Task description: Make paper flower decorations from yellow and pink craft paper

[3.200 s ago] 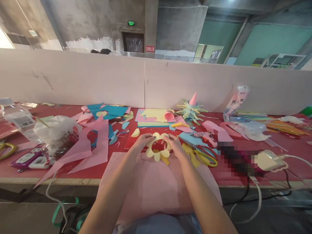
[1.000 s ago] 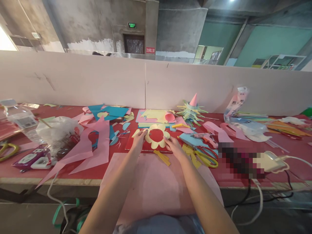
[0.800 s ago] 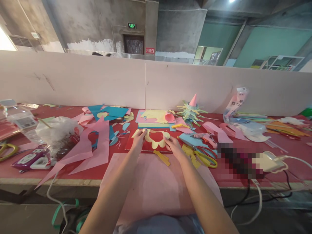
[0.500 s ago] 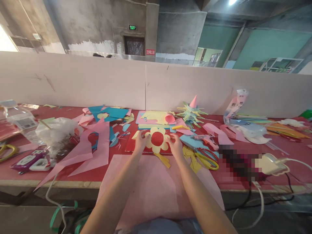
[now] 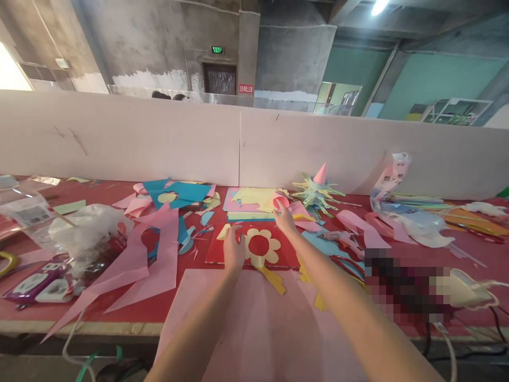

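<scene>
A pale-yellow paper flower (image 5: 272, 242) with a red round centre lies on a red board (image 5: 217, 253). My left hand (image 5: 234, 248) is beside the flower's left edge, fingers curved and apart, with nothing seen in it. My right hand (image 5: 284, 218) reaches past the flower to a small pink paper roll (image 5: 282, 201). Its thumb and fingers are apart at the roll's near side; a firm hold cannot be seen. The roll rests on a stack of coloured paper (image 5: 248, 197). Below the flower, a dark-yellow paper strip (image 5: 273, 279) crosses the board's front edge.
Pink paper offcuts (image 5: 165, 254) and a plastic bag (image 5: 89, 228) lie to the left. A fringed paper tree with a pink cone (image 5: 320, 174) stands at the back. To the right are a pink glue gun (image 5: 344, 241) and red-handled scissors (image 5: 350, 265). A low white partition (image 5: 178, 143) runs behind.
My right hand has left the flower's right edge and moved forward to the pink roll. My left hand has let go of the flower, which now lies on the board.
</scene>
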Demonstrator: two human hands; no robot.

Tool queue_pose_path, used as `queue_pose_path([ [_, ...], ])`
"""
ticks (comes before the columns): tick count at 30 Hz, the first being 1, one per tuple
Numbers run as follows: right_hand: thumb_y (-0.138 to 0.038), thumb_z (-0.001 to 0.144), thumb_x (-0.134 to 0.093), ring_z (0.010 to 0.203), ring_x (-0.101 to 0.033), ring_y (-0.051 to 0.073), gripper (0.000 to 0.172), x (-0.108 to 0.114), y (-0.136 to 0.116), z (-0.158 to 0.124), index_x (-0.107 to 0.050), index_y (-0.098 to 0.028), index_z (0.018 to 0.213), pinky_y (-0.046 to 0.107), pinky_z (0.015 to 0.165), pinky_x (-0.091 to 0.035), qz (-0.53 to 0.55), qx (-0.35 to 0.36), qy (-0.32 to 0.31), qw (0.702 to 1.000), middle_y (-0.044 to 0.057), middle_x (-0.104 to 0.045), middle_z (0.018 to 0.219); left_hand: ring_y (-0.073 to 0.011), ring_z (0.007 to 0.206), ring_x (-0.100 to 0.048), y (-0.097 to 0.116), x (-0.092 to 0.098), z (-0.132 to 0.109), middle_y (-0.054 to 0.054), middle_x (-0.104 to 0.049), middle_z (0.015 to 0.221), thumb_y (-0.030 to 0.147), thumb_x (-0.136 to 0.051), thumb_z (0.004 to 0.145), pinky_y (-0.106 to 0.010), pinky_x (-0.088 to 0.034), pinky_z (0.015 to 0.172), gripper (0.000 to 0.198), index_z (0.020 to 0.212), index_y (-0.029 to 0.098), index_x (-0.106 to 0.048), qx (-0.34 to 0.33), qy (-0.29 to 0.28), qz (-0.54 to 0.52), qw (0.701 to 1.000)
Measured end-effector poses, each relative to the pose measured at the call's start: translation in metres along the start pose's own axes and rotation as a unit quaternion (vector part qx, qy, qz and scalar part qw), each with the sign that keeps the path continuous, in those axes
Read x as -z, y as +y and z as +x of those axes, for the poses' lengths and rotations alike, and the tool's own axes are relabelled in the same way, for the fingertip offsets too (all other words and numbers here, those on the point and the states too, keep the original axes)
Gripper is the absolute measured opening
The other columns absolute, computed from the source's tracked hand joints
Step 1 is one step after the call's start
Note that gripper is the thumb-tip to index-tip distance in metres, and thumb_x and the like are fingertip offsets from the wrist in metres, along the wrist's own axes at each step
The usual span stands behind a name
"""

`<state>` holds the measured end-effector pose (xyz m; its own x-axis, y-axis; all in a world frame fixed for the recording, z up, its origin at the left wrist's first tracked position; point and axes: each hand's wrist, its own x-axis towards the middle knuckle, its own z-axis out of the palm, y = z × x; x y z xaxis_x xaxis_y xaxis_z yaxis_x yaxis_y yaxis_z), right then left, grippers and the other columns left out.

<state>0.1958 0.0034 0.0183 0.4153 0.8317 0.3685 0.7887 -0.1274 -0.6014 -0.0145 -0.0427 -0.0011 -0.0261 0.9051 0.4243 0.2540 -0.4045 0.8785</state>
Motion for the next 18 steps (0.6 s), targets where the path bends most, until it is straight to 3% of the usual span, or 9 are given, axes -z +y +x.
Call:
queue_pose_path([
  [5, -0.031, 0.081, -0.044, 0.107, -0.053, 0.029, 0.060, -0.008, 0.002, 0.046, -0.030, -0.019, 0.139, 0.039, 0.084, -0.042, -0.030, -0.065, -0.005, 0.997, 0.015, -0.049, 0.126, -0.0225, 0.100, -0.054, -0.003, -0.004, 0.000, -0.008, -0.058, 0.104, 0.017, -0.048, 0.078, -0.037, -0.042, 0.086, 0.022, 0.099, 0.023, -0.055, 0.028, -0.007, -0.041, 0.999],
  [8, -0.030, 0.079, -0.044, 0.096, -0.058, 0.027, 0.059, -0.010, 0.006, 0.063, -0.034, -0.017, 0.136, 0.036, 0.077, -0.043, -0.042, -0.108, -0.012, 0.993, 0.015, -0.058, 0.113, -0.0237, 0.103, -0.054, -0.002, -0.004, 0.000, -0.009, -0.058, 0.107, 0.019, -0.050, 0.078, -0.038, -0.041, 0.087, 0.024, 0.101, 0.023, -0.055, 0.065, -0.017, -0.074, 0.995],
  [11, -0.029, 0.077, -0.046, 0.084, -0.061, 0.025, 0.057, -0.010, 0.011, 0.067, -0.038, -0.018, 0.132, 0.034, 0.071, -0.043, -0.053, -0.133, -0.023, 0.989, 0.012, -0.063, 0.100, -0.0242, 0.106, -0.053, -0.001, -0.005, -0.001, -0.010, -0.056, 0.113, 0.022, -0.050, 0.079, -0.037, -0.042, 0.086, 0.026, 0.105, 0.022, -0.053, 0.100, -0.032, -0.080, 0.991],
  [16, -0.020, 0.072, -0.050, 0.072, -0.062, 0.023, 0.067, -0.005, 0.010, 0.064, -0.032, -0.021, 0.137, 0.033, 0.066, -0.042, -0.057, -0.110, -0.048, 0.991, 0.008, -0.066, 0.086, -0.0244, 0.108, -0.052, -0.003, -0.007, -0.001, -0.012, -0.054, 0.117, 0.027, -0.050, 0.080, -0.036, -0.042, 0.085, 0.027, 0.107, 0.021, -0.052, 0.114, -0.053, -0.064, 0.990],
  [18, -0.018, 0.071, -0.050, 0.066, -0.062, 0.023, 0.065, -0.001, 0.006, 0.066, -0.037, -0.018, 0.135, 0.033, 0.065, -0.042, -0.052, -0.103, -0.055, 0.992, 0.009, -0.066, 0.082, -0.0241, 0.107, -0.052, -0.003, -0.008, -0.001, -0.012, -0.054, 0.117, 0.027, -0.049, 0.080, -0.036, -0.043, 0.084, 0.027, 0.107, 0.020, -0.052, 0.109, -0.052, -0.062, 0.991],
])
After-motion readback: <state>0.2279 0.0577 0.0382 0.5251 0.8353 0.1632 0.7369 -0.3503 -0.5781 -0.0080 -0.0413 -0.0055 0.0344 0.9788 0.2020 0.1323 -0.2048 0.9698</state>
